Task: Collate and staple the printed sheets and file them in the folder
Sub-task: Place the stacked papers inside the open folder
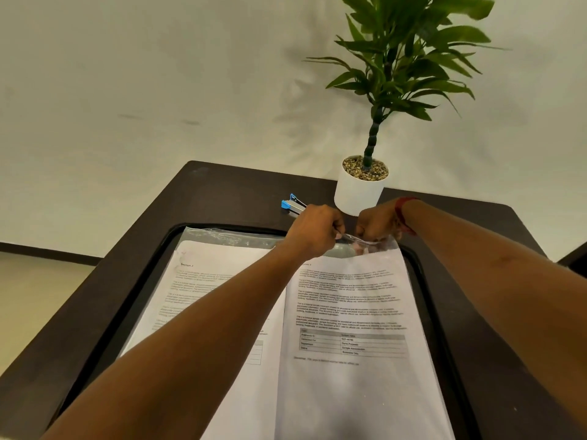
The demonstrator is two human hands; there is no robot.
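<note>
Table (222, 192): dark brown wood, its far edge toward a pale wall, far corners rounded.
Black tray (417, 274): flat on the table's middle, raised rim, running from near the far edge toward the near edge.
Stapler (293, 205): blue and black, on bare wood just beyond the tray's far rim, left of the pot.
White pot (359, 193): upright at the far edge, right of the stapler, pebbles on top, holding a green plant (409, 58).
In the tray: a clear folder (228, 238) with printed sheets (349, 392) over it, side by side.
</note>
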